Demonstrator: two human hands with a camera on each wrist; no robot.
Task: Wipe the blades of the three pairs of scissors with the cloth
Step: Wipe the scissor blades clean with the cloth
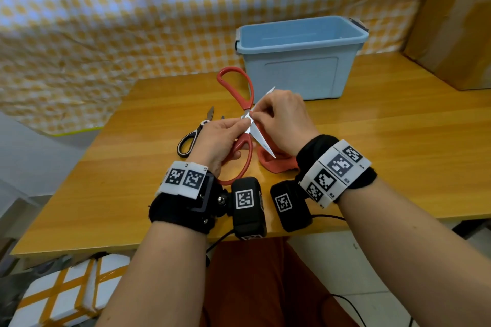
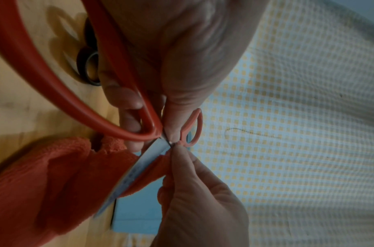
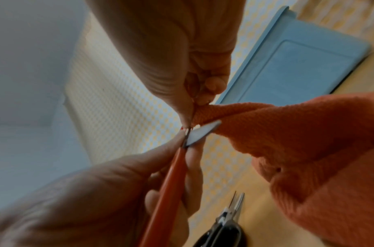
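Observation:
Large red-handled scissors (image 1: 249, 93) are held wide open above the table. My left hand (image 1: 231, 129) grips the near red handle (image 3: 169, 192) close to the pivot. My right hand (image 1: 268, 111) pinches the orange cloth (image 3: 298, 133) against the far blade right at the pivot. The near blade (image 1: 261, 141) points toward me over the rest of the cloth (image 1: 279, 163), which hangs down onto the table. Black-handled scissors (image 1: 190, 138) lie on the table to the left, blades pointing away. A third pair is not clearly visible.
An open blue plastic bin (image 1: 292, 74) stands just behind the hands. A cardboard box (image 1: 451, 21) sits at the far right. The wooden table (image 1: 385, 141) ends close to my body; a checkered sheet (image 1: 106, 21) hangs behind.

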